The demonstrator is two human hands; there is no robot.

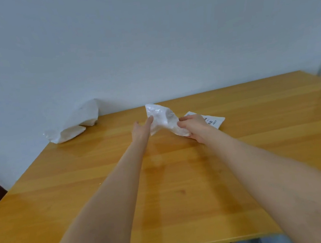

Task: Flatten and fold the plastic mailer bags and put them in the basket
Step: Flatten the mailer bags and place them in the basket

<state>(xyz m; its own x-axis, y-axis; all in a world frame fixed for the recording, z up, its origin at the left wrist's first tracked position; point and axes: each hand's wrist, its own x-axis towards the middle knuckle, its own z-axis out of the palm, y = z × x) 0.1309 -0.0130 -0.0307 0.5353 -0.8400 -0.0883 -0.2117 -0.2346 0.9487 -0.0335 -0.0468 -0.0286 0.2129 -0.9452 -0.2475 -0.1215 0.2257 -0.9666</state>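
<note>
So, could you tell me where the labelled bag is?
The labelled bag lies flat on the table, right of centre in the head view, just beyond the right hand and the crumpled bag it grips.

Three white mailer bags [71, 125] [162, 119] [216, 121], two bare hands [141, 128] [196, 129], and one wooden table [184, 189].

- Right hand [194, 129] grips a crumpled bag [163, 119] over the table [163, 181].
- Left hand [141, 128] touches its left edge.
- Labelled bag [215, 121] lies just behind; third bag [75, 123] far left.
</note>
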